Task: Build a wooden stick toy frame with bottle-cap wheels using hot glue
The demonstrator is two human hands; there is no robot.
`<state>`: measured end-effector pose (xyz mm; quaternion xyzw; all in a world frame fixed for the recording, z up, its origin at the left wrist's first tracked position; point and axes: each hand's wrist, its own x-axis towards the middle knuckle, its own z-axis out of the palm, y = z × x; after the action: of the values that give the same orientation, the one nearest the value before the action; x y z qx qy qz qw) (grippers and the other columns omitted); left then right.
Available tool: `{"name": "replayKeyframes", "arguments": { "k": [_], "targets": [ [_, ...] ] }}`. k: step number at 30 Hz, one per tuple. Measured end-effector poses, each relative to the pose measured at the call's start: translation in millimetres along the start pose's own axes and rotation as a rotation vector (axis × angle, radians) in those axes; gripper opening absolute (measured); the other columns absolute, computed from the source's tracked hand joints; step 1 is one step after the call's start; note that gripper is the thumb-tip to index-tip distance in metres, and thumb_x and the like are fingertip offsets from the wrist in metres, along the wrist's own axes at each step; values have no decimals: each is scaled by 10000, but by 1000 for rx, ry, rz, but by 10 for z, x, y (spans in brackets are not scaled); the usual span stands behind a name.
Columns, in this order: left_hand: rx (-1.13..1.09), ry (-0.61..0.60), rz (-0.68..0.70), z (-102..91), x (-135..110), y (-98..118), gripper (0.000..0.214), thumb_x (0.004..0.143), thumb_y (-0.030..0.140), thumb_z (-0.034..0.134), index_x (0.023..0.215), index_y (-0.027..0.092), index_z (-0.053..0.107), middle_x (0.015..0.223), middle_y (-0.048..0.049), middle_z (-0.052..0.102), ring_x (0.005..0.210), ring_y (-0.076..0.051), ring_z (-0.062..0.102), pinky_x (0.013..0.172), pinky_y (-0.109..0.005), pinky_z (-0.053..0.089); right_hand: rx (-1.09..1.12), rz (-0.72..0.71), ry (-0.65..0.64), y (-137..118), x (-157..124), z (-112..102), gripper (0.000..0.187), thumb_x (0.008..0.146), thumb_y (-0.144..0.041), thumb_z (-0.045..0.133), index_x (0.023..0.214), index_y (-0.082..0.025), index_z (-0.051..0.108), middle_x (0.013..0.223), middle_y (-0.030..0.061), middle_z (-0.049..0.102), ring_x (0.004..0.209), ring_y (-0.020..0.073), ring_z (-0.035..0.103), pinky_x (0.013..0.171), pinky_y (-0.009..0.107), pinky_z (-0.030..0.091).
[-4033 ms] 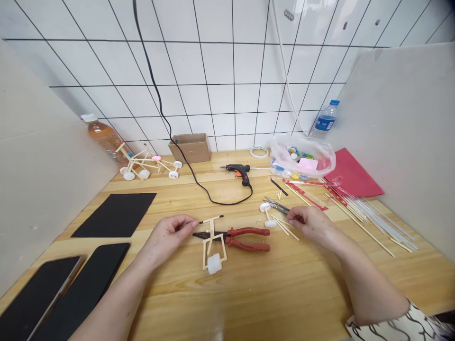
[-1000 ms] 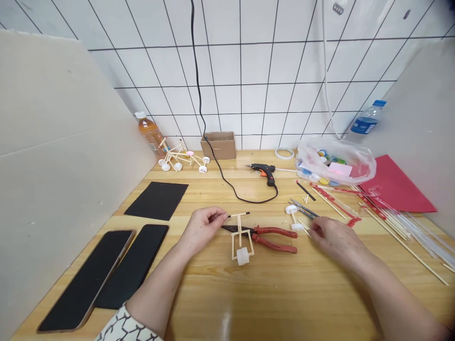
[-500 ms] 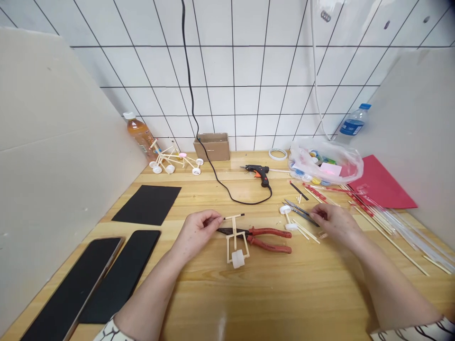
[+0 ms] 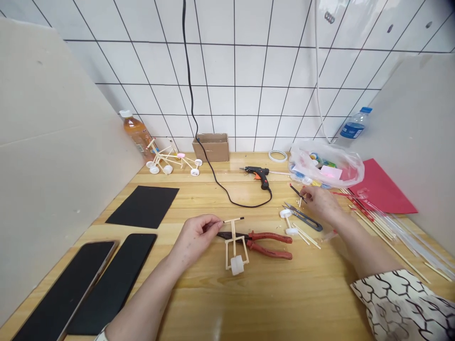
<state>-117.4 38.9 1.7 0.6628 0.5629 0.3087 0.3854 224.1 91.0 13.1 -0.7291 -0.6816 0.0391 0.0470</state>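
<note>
My left hand pinches the left end of the crossbar of a small stick frame that has a white wheel at its near end. The frame lies across red-handled pliers on the wooden table. My right hand reaches out over the table to the right, with its fingertips closed at a short black-tipped stick and some small stick bits. Scissors and a white-wheeled axle lie just below that hand.
A glue gun with its black cord lies mid-table. A finished stick model, an orange drink bottle and a cardboard box stand at the back. A bag of caps, red paper and long sticks lie right. Black sheets and phones lie left.
My right hand has moved away from the loose sticks near the pliers, up and back toward the short black-tipped stick by the bag. My left hand keeps its pinch on the frame.
</note>
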Motion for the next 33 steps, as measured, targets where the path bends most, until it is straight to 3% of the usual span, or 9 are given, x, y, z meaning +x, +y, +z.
{"name": "replayKeyframes", "arguments": {
  "k": [5,13,20,24,28,33],
  "targets": [
    [-5,-2,-8,-8,-9,1,283,755,405,544,737,153,672,679,-27,647,634,-156,542,589,-231,404,-17,-118,-28,96,59,141,234,755,-95,450,842,-183,648,898,72,642,827,191,573,646,256,379],
    [-7,-16,-28,-2,0,14,301,758,416,542,771,148,680,729,-38,677,687,-171,577,628,-243,422,-51,-174,-56,167,12,158,146,758,-116,492,771,-187,619,900,82,618,854,207,551,693,270,372],
    [-5,6,-7,-6,5,17,291,750,407,561,777,145,687,721,-34,677,686,-164,577,640,-242,433,-29,-14,-34,224,-120,25,127,800,-187,445,796,-196,571,811,73,645,721,202,576,572,264,354],
    [8,18,13,-13,-3,16,288,749,406,560,754,147,688,701,-28,670,664,-155,570,621,-235,429,7,27,-34,203,-202,-48,165,810,-182,426,899,-204,563,877,59,663,778,189,597,588,246,371],
    [13,24,22,-14,-7,2,289,744,406,565,765,149,695,694,-27,674,650,-154,573,607,-232,433,8,52,-80,123,-263,21,146,792,-214,469,892,-217,575,825,42,666,736,184,602,568,249,372],
    [15,31,35,-11,-12,6,278,744,396,571,774,149,694,714,-32,683,661,-156,582,612,-231,437,-25,122,-78,67,-253,143,161,795,-218,454,880,-210,590,871,85,661,765,222,607,560,282,362]
  ]
}}
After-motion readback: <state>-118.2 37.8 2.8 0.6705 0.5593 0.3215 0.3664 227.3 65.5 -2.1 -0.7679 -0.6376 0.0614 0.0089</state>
